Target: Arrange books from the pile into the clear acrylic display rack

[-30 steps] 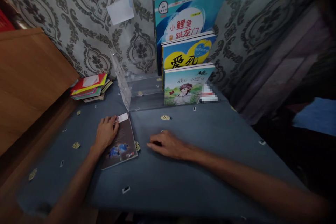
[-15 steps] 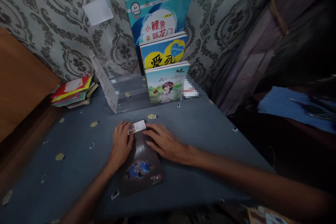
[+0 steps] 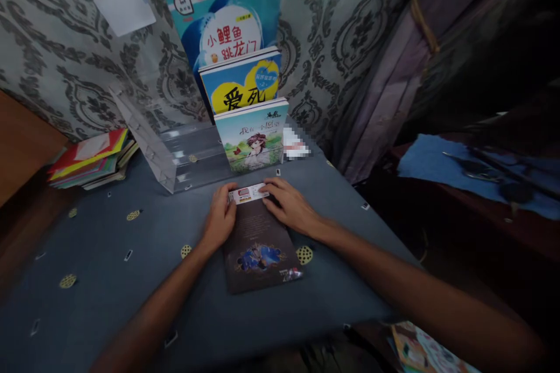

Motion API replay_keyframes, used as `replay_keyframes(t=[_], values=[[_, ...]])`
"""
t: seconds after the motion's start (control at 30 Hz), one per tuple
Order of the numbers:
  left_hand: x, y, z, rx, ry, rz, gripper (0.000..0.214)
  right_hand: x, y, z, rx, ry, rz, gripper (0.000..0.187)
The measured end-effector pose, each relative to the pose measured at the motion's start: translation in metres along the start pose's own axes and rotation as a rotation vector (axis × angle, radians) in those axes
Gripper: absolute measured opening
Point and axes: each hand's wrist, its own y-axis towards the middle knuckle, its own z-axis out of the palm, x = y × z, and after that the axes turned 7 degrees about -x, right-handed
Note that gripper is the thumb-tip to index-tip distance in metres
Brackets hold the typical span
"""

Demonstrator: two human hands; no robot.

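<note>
A dark-covered book (image 3: 259,249) lies flat on the blue-grey tablecloth (image 3: 131,297) in front of me. My left hand (image 3: 221,220) grips its far left corner with curled fingers. My right hand (image 3: 291,207) rests on its far right corner, fingers pressed down on the cover. Just beyond the book stands a clear acrylic tiered rack (image 3: 175,151) holding several children's books upright (image 3: 251,134), stepped one behind another against the wall.
A stack of colourful thin books (image 3: 90,158) lies at the left by a wooden board (image 3: 21,145). Patterned wallpaper backs the table. A curtain (image 3: 385,70) hangs at the right, with a blue cloth (image 3: 441,163) on dark furniture beyond the table's right edge.
The dark book has slid to the right and towards the rack. My right hand came from the bare cloth onto the book's far edge; my left hand stayed on it.
</note>
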Motion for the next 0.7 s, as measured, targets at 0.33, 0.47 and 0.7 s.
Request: replay_keyframes(t=[0.33,0.47,0.7], values=[[0.007,-0.001,-0.016,0.060,0.258,0.173,0.033,-0.010,0.006,-0.003,-0.001,-0.023,0.017,0.029],[0.007,-0.003,-0.014,0.079,0.335,0.225,0.036,-0.010,0.011,-0.006,-0.008,0.016,0.038,0.028],[0.006,0.015,-0.021,0.168,0.520,0.453,0.036,-0.010,0.016,-0.019,-0.046,-0.003,0.221,0.024]])
